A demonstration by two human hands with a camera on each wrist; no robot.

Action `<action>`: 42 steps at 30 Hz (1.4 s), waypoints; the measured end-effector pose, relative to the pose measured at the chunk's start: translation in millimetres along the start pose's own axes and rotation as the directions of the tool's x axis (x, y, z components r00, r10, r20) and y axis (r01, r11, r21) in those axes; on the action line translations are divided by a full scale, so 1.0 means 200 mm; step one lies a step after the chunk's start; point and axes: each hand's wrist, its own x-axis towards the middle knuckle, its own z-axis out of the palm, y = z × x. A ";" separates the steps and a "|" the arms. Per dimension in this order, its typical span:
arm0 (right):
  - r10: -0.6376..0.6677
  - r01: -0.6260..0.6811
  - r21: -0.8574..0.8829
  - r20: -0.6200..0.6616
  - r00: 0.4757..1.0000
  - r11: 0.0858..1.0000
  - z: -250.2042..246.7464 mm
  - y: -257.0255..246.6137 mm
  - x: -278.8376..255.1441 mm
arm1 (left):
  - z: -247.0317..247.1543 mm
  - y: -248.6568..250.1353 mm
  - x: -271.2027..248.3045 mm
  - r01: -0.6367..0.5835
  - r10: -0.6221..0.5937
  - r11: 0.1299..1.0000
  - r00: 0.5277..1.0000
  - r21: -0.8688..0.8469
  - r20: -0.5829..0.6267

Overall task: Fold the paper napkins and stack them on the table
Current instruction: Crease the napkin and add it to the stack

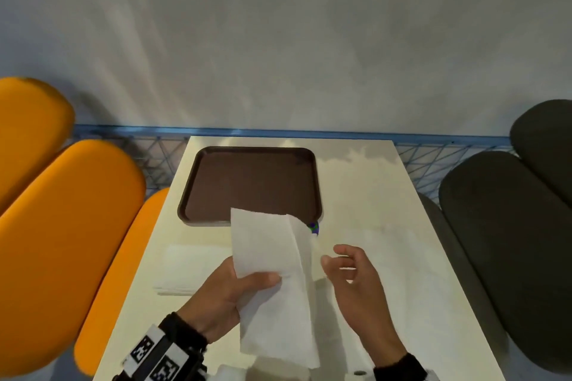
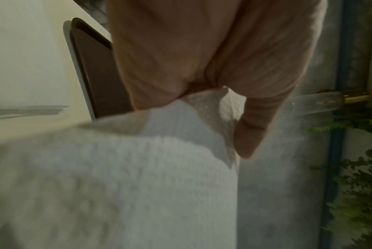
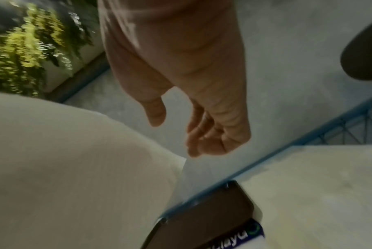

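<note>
My left hand [image 1: 241, 288] grips a white paper napkin [image 1: 272, 281] above the table, thumb across its front. The napkin hangs long and partly unfolded, one flap loose on its right side. The left wrist view shows the same napkin [image 2: 117, 185] pinched under the thumb [image 2: 251, 131]. My right hand [image 1: 349, 269] hovers just right of the napkin with loosely curled fingers and holds nothing; the right wrist view shows these fingers [image 3: 204, 134] empty beside the napkin [image 3: 74, 160]. A flat stack of folded white napkins [image 1: 192, 269] lies on the table [image 1: 387, 226] to the left.
A dark brown tray [image 1: 250, 182] sits at the table's far side, partly behind the napkin. A small package with blue print [image 1: 313, 227] peeks out near the tray's corner. Orange seats [image 1: 68, 226] stand left, dark grey seats [image 1: 510, 241] right, a blue wire fence [image 1: 433, 161] behind.
</note>
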 end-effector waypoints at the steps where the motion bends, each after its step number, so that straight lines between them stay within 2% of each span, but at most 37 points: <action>1: -0.009 0.009 0.029 -0.005 1.000 1.000 -0.01 -0.02 -0.01 | 0.00 -0.01 0.00 0.001 -0.002 1.000 0.999 -0.022 -0.035; 3: 0.035 -0.056 0.132 0.153 0.988 0.990 -0.03 -0.05 -0.05 | 0.02 -0.03 0.02 0.010 -0.013 0.999 0.998 -0.048 -0.064; 5: 0.078 -0.150 0.189 0.344 0.936 0.970 -0.02 -0.09 -0.09 | 0.04 -0.05 0.02 0.008 -0.011 0.999 0.998 -0.045 -0.062; 6: 0.081 -0.166 0.193 0.385 0.919 0.967 -0.02 -0.09 -0.10 | 0.06 -0.06 0.03 0.003 -0.005 0.999 0.999 -0.048 -0.054; 9: 0.018 -0.094 0.190 0.366 0.931 0.977 0.01 -0.05 -0.11 | 0.11 -0.07 0.02 -0.037 0.037 0.999 0.999 -0.028 -0.012; 11: -0.037 -0.006 0.138 0.313 0.949 0.990 0.02 -0.01 -0.11 | 0.13 -0.08 0.02 -0.097 0.099 0.994 0.995 0.055 -0.023; 13: -0.082 0.054 0.112 0.266 0.960 0.992 0.02 0.00 -0.11 | 0.13 -0.07 0.01 -0.154 0.168 0.974 0.983 0.165 -0.077; 15: -0.094 0.061 0.131 0.260 0.961 0.989 0.00 0.00 -0.10 | 0.12 -0.06 0.00 -0.182 0.212 0.957 0.971 0.227 -0.113; 17: -0.138 0.122 0.075 0.291 0.947 0.990 -0.04 -0.02 -0.10 | 0.07 -0.03 0.00 -0.204 0.250 0.950 0.950 0.236 -0.186; 18: -0.173 0.176 0.022 0.333 0.927 0.984 -0.07 -0.03 -0.09 | 0.04 -0.01 0.01 -0.237 0.316 0.920 0.919 0.312 -0.235; 19: -0.205 0.238 -0.034 0.398 0.894 0.971 -0.10 -0.06 -0.09 | 0.00 0.02 0.00 -0.273 0.421 0.842 0.872 0.466 -0.249; 20: -0.230 0.308 -0.086 0.482 0.845 0.948 -0.13 -0.08 -0.10 | -0.02 0.05 -0.01 -0.301 0.518 0.702 0.838 0.646 -0.172; 21: -0.248 0.384 -0.130 0.572 0.782 0.914 -0.16 -0.10 -0.10 | -0.04 0.08 -0.02 -0.351 0.569 0.523 0.822 0.776 -0.012; 22: -0.250 0.460 -0.167 0.656 0.713 0.872 -0.19 -0.13 -0.11 | -0.03 0.11 -0.03 -0.402 0.539 0.343 0.824 0.849 0.173; 23: -0.234 0.522 -0.204 0.722 0.652 0.828 -0.21 -0.16 -0.12 | 0.00 0.13 -0.03 -0.445 0.444 0.191 0.834 0.875 0.327; 24: -0.208 0.566 -0.237 0.765 0.610 0.790 -0.23 -0.19 -0.12 | 0.03 0.15 -0.04 -0.478 0.315 0.092 0.846 0.874 0.430; 25: -0.180 0.590 -0.265 0.789 0.587 0.762 -0.24 -0.21 -0.13 | 0.06 0.16 -0.05 -0.495 0.182 0.053 0.859 0.867 0.479; 27: -0.152 0.613 -0.299 0.805 0.574 0.732 -0.24 -0.24 -0.12 | 0.08 0.16 -0.04 -0.517 0.020 0.084 0.855 0.852 0.518; 29: -0.141 0.594 -0.307 0.796 0.588 0.744 -0.25 -0.24 -0.11 | 0.09 0.18 -0.04 -0.516 -0.018 0.165 0.851 0.841 0.526; 33: -0.099 0.499 -0.312 0.763 0.638 0.809 -0.31 -0.17 -0.09 | 0.03 0.23 -0.06 -0.488 0.058 0.291 0.867 0.823 0.494; 36: -0.085 0.457 -0.289 0.764 0.639 0.841 -0.32 -0.14 -0.09 | 0.02 0.25 -0.07 -0.437 0.114 0.421 0.895 0.795 0.432; 39: -0.141 0.459 -0.211 0.772 0.620 0.863 -0.25 -0.16 -0.11 | 0.03 0.25 -0.08 -0.442 0.119 0.436 0.892 0.784 0.437; 42: -0.235 0.489 -0.147 0.736 0.635 0.860 -0.17 -0.16 -0.11 | 0.05 0.23 -0.08 -0.391 0.182 0.499 0.920 0.773 0.348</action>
